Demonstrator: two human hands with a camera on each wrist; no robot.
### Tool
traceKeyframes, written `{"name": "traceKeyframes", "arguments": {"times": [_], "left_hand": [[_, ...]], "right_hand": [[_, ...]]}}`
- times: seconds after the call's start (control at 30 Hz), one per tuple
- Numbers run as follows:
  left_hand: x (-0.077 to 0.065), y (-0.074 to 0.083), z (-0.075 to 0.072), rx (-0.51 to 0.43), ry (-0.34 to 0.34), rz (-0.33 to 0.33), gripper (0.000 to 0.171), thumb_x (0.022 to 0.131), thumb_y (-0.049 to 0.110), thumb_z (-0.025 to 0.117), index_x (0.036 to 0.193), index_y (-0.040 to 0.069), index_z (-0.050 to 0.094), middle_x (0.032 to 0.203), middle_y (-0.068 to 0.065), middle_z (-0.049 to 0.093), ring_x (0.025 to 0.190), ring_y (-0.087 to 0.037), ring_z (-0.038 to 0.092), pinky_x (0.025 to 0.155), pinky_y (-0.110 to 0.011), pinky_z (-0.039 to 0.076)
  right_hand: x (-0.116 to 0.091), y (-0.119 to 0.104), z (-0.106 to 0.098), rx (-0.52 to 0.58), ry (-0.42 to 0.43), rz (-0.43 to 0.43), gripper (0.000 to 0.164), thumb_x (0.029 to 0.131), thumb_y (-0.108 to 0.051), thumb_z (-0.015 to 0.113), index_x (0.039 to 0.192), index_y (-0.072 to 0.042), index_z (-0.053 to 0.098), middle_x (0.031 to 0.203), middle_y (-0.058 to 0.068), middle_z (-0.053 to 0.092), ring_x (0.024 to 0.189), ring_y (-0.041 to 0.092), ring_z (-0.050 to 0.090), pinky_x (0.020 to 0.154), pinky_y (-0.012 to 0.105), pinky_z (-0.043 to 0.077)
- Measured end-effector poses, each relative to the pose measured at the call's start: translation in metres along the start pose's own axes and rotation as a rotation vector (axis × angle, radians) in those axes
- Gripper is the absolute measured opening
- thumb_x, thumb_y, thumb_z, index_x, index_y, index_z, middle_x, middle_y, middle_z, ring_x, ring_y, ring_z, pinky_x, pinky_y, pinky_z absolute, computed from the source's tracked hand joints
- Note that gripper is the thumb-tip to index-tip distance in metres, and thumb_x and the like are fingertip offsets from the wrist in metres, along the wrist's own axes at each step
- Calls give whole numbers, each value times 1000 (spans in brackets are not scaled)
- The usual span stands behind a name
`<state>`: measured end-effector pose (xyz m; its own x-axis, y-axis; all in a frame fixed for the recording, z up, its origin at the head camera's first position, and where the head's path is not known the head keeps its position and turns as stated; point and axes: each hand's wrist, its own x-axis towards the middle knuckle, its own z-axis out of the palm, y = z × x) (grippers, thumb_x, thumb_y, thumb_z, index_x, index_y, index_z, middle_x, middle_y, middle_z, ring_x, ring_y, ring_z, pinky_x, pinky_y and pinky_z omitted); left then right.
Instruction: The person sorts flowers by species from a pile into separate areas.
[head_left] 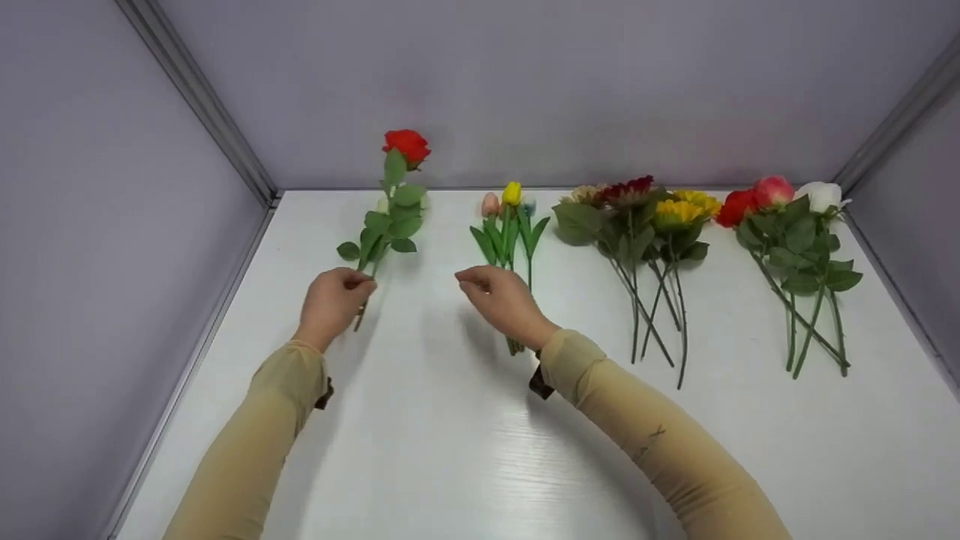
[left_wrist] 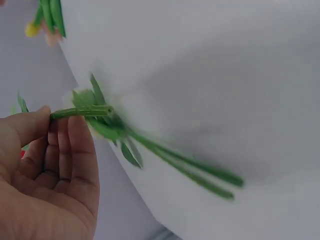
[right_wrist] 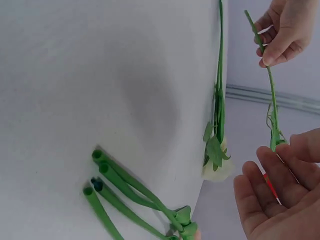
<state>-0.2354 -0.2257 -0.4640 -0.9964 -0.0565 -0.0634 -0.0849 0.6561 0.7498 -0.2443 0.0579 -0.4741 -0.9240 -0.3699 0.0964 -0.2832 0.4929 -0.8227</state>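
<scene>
My left hand (head_left: 330,304) pinches the stem of a red rose (head_left: 406,148) between thumb and fingers, holding it raised over the table. In the left wrist view the cut end of that stem (left_wrist: 95,111) points away from the fingers. Beneath it, white flowers (right_wrist: 218,169) with green stems lie on the table, partly hidden by the rose's leaves in the head view. My right hand (head_left: 504,296) hovers above the tulip stems, holding nothing, and its fingers look loosely extended in the right wrist view. Pink, yellow and bluish tulips (head_left: 511,193) lie beneath it, partly covered.
Right of the tulips lies a group of dark red, yellow and pale flowers (head_left: 630,193) with crossing stems. At the far right are red, pink and white blooms (head_left: 772,193). Grey panels (head_left: 525,90) enclose the white table (head_left: 420,450) at the back and sides.
</scene>
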Motion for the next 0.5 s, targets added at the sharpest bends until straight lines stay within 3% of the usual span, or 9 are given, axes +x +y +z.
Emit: {"name": "traceKeyframes", "arguments": {"times": [0.13, 0.27, 0.37, 0.5], "left_hand": [[-5, 39, 46, -256, -73, 15, 23, 100, 17, 68, 114, -1, 72, 101, -14, 69, 89, -26, 70, 78, -34, 60], [-17, 71, 94, -420, -127, 31, 19, 98, 16, 71, 109, 1, 73, 97, -11, 70, 86, -23, 69, 74, -34, 61], [-29, 88, 121, -472, -178, 47, 20, 99, 19, 71, 111, 3, 73, 99, -9, 70, 89, -22, 69, 75, -33, 61], [-41, 104, 141, -495, -226, 82, 22, 99, 23, 71, 113, 6, 72, 103, -7, 69, 93, -23, 68, 77, -35, 60]], "right_hand": [[1, 9, -22, 352, 49, 126, 31, 103, -28, 64, 127, -11, 71, 124, 4, 70, 115, 18, 64, 102, 41, 51], [-1, 18, -41, 675, 69, 203, 45, 100, -28, 70, 134, 0, 63, 131, 16, 65, 120, 27, 62, 105, 41, 49], [-8, 24, -54, 821, 86, 237, 53, 98, -25, 73, 139, 3, 57, 133, 20, 62, 123, 33, 60, 106, 41, 48], [-22, 32, -71, 888, 116, 263, 49, 97, -22, 74, 137, 1, 59, 126, 21, 63, 112, 31, 64, 107, 46, 47]]}}
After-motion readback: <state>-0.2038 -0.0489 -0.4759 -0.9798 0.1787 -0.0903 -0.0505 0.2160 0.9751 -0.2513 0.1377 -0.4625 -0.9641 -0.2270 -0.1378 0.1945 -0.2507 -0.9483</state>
